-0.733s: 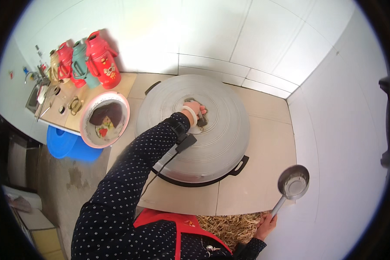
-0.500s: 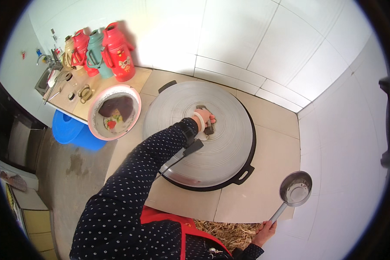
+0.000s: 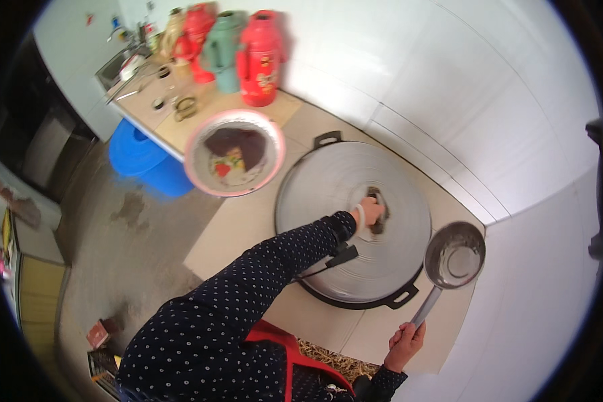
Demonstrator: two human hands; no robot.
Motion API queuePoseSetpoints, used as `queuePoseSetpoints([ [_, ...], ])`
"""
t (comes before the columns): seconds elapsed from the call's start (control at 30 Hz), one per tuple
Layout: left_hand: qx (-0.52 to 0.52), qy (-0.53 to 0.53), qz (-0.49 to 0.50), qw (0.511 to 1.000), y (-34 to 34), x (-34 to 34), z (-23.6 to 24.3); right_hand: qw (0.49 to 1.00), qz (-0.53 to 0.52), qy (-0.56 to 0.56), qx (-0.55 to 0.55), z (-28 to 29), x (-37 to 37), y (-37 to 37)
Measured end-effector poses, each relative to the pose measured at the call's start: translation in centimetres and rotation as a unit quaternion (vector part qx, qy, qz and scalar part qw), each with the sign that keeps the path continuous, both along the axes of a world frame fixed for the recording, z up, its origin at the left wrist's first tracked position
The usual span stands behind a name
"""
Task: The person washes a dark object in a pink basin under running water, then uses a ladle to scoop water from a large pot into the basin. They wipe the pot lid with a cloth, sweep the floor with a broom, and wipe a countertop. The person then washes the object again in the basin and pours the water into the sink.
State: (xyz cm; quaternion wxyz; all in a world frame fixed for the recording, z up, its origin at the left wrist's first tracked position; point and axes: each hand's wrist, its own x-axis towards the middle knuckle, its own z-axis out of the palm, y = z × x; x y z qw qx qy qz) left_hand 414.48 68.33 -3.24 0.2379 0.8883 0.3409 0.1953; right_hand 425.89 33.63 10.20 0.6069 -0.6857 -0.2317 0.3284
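Your left hand (image 3: 370,210) is curled around the dark handle (image 3: 377,228) in the middle of the big round metal lid (image 3: 315,201). Your right hand (image 3: 405,343) is closed in a fist around the long handle of a metal dipper (image 3: 455,258). The dipper's bowl points up and away from you, by the right edge of the lid; you can't tell if they touch. The lid covers a wide black pan (image 3: 328,138), and the pan's loop handles stick out past it. The pan sits in the tan tiled counter (image 3: 315,321). Dry straw (image 3: 335,362) shows below the front edge. Left of the pan is a pink-rimmed basin (image 3: 273,155). Behind the basin stand a red flask (image 3: 259,63) and a green flask (image 3: 226,57). A blue tub (image 3: 141,161) is on the floor.
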Motion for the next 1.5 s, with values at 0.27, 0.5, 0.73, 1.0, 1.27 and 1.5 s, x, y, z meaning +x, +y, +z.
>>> queuePoseSetpoints([
  [0.27,-0.585,-0.31,0.06,0.747,-15.6,-31.5,3.3,0.929,0.349,-0.122,0.029,-4.1,-21.2,9.4],
  [0.5,-0.483,-0.39,0.462,0.633,-32.6,-67.3,-1.1,0.796,0.564,-0.2,0.084,-9.8,-51.5,18.1],
  [0.73,-0.281,-0.518,0.686,0.426,-48.5,-83.5,-1.8,0.651,0.594,-0.45,0.143,-19.4,-77.0,25.6],
  [1.0,-0.224,-0.601,0.745,0.182,-55.4,-89.1,-5.4,0.558,0.566,-0.607,0.019,-27.0,-91.4,33.7],
  [1.27,-0.158,-0.626,0.764,-0.01,-55.9,-98.5,-9.5,0.551,0.492,-0.665,0.106,-30.4,-97.4,38.7],
  [1.5,-0.063,-0.591,0.803,0.042,-61.0,-116.1,-9.3,0.494,0.495,-0.69,0.186,-28.7,-110.8,39.5],
])
